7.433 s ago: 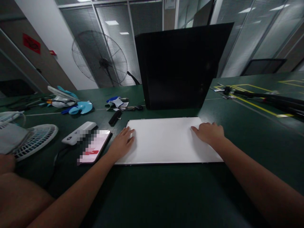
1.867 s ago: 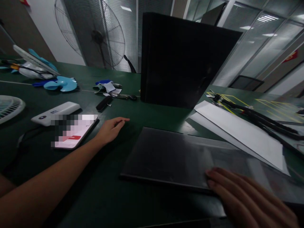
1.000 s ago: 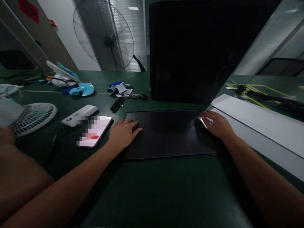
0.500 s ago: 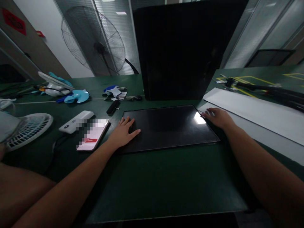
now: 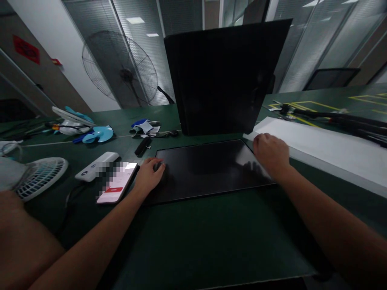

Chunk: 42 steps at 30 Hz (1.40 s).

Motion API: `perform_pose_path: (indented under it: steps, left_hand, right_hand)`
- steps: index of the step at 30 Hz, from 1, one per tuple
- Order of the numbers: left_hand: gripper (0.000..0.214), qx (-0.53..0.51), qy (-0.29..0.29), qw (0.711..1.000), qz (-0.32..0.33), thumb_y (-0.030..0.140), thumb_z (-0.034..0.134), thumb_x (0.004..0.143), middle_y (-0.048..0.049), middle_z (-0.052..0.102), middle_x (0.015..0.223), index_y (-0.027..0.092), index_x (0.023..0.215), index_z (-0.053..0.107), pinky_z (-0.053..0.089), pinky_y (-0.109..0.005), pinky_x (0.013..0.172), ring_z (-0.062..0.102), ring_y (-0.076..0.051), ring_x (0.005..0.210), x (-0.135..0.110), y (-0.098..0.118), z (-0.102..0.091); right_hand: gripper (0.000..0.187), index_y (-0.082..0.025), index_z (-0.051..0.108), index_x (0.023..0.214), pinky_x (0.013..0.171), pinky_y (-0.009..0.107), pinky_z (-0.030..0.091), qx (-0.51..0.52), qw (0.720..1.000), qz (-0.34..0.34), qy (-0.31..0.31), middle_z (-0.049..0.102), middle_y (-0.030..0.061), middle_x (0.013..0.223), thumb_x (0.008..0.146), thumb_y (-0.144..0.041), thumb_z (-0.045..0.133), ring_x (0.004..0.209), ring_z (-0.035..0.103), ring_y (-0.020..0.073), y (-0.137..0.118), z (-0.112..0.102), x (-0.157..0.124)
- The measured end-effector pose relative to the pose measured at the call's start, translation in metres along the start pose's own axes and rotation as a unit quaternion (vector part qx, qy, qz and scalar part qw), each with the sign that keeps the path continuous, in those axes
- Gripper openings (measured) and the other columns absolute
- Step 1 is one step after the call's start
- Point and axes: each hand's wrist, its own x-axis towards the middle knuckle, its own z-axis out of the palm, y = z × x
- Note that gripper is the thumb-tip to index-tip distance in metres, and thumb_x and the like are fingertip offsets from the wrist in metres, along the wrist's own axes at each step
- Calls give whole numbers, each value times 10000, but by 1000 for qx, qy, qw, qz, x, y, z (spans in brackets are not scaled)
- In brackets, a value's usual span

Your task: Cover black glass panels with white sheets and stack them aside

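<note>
Dark flat panel (image 5: 205, 171) lay mid-scene on the green bench (image 5: 193, 241), left hand (image 5: 148, 175) at its left edge with fingers bent, right hand (image 5: 272, 155) by its far right corner, fingers curled beside white sheeting (image 5: 320, 145), whether either gripped anything could not be told.

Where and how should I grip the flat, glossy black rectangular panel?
Probably grip the panel by its short edges, one hand from each side: it lies flat on the dark green table, longer left to right. The left hand is at one end, the right hand near the other.
</note>
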Motion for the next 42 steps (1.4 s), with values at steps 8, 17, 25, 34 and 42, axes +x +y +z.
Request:
perform_pose_path:
  steps: [8, 17, 25, 34, 42]
  left_hand:
    - [554, -101, -35, 994, 14, 556, 455, 986, -121, 570, 1495, 194, 1365, 636, 361, -464, 1187, 521, -295, 1390, -2, 0, -2]
    - [858, -13, -115, 993, 19, 711, 676, 807, -143, 277, 1691, 272, 1520, 491, 387, -564, 1149, 424, -410, 1462, -2, 2, 3]
    - [717, -28, -109, 993, 24, 696, 471, 949, -156, 310, 1677, 235, 1498, 513, 396, -541, 1146, 396, -375, 1487, -4, 0, 2]
    - [731, -9, -101, 994, 46, 565, 662, 850, -158, 352, 1657, 231, 1485, 525, 326, -527, 1202, 381, -357, 1499, -2, -3, 5]
    - [524, -22, -126, 990, 61, 311, 551, 916, -80, 409, 1637, 243, 1433, 599, 228, -516, 1255, 257, -285, 1557, 1, -9, 9]
  right_hand:
    - [408, -217, 703, 1256, 938, 388, 509, 150, 907, -346, -190, 720, 87, 1199, 1029, -446, 454, 1064, 670, 237, -126, -25, -63]
    - [751, -246, 297, 1626, 1213, 451, 354, 322, 852, -344, -228, 239, 48, 1678, 1002, -645, 421, 1505, 331, 236, -114, -29, -59]
    - [552, -163, 724, 1252, 1050, 568, 484, 134, 956, -229, -129, 664, 159, 1317, 1016, -551, 410, 1208, 627, 334, -71, 16, -32]
    - [593, -246, 539, 1487, 1201, 525, 319, 225, 892, -338, -198, 471, 58, 1560, 1045, -583, 335, 1429, 449, 246, -92, 1, -41]
    - [552, -192, 612, 1391, 1196, 626, 192, 28, 997, -52, -41, 528, 138, 1497, 1006, -519, 389, 1442, 390, 333, 34, 50, 14]
